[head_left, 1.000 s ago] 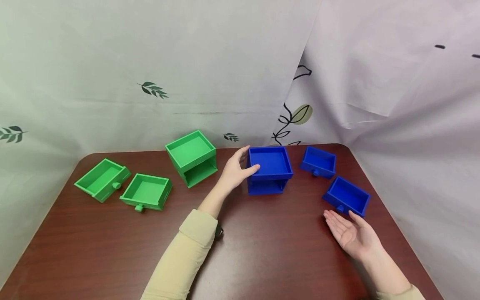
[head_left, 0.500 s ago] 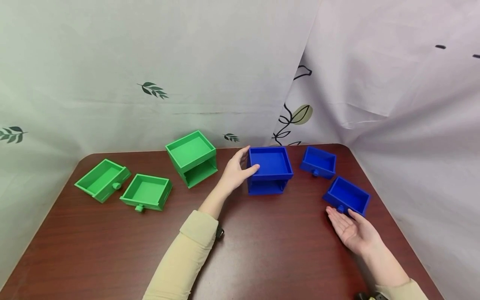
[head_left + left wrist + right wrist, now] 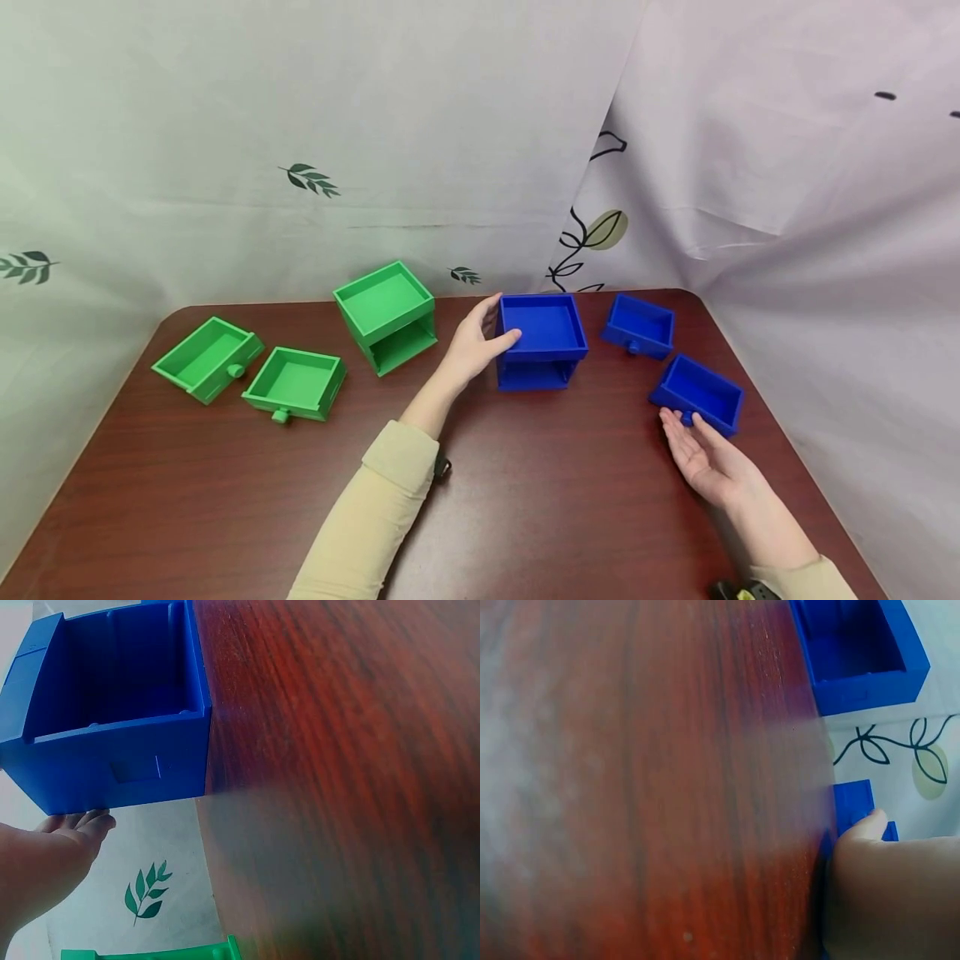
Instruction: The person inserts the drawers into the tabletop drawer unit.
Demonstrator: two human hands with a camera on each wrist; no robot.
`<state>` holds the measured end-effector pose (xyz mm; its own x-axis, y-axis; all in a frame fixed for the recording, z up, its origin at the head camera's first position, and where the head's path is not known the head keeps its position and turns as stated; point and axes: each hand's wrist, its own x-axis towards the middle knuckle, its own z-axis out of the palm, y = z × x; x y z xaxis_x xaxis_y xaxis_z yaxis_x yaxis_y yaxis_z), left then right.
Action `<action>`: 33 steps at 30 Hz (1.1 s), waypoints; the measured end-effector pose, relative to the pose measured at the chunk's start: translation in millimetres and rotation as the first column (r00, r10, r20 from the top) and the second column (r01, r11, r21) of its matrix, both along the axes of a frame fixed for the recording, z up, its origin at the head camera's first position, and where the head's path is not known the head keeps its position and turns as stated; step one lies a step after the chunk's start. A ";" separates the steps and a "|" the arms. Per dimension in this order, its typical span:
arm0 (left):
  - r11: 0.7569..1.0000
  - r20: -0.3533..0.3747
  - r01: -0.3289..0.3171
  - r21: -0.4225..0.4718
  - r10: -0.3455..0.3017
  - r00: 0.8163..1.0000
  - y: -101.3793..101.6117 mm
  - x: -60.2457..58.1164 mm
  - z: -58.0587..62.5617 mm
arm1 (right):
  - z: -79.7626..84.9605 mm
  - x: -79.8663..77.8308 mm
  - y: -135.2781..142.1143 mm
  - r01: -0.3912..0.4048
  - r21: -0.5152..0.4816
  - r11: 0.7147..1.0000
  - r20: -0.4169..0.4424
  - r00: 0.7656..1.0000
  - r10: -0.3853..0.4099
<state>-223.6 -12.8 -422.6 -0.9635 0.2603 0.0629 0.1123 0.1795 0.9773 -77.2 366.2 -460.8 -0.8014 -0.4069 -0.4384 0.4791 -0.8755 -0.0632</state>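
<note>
My left hand (image 3: pixel 471 343) grips the left side of a blue cabinet shell (image 3: pixel 534 371), thumb over its top rim. In the left wrist view, the blue shell (image 3: pixel 124 757) shows its hollow front, and the fingertips of the left hand (image 3: pixel 45 859) lie against its side. At the right, my right hand (image 3: pixel 705 467) is palm up with fingers extended beside a blue drawer (image 3: pixel 701 390). The drawer's small knob (image 3: pixel 687 418) lies between thumb and fingers; contact is unclear. In the right wrist view, the right hand (image 3: pixel 900 892) hides most of that drawer.
A second blue drawer (image 3: pixel 641 321) sits behind the near one. To the left stand a green cabinet shell (image 3: pixel 384 300) and two green drawers, one farther left (image 3: pixel 204 354) and one nearer (image 3: pixel 296 379). All rest on the brown table (image 3: pixel 540 500), with a patterned cloth (image 3: pixel 480 150) behind.
My right hand has moved slightly forward and right, bringing the near blue drawer's knob between its thumb and fingers. My left hand keeps its hold on the blue shell.
</note>
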 end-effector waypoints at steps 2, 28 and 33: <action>1.000 0.007 -0.001 0.012 0.001 1.000 0.7 -0.3 -0.7 | -1.0 0.7 0.5 0.005 -0.010 1.000 -0.009 1.000 -0.006; 1.000 -0.039 -0.025 -0.014 0.025 0.999 0.4 -5.4 -7.8 | 5.6 2.6 -12.8 -0.109 0.094 0.990 -0.205 0.971 0.127; 1.000 -0.051 -0.026 -0.018 0.025 0.998 1.6 -5.7 -7.3 | 7.7 1.2 -21.9 -0.150 0.117 0.982 -0.255 0.951 0.175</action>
<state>-229.3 -11.2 -429.9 -0.9655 0.2372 0.1075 0.1570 0.2006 0.9670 -76.0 344.2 -453.1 -0.8200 -0.5081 -0.2636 0.5694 -0.7710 -0.2851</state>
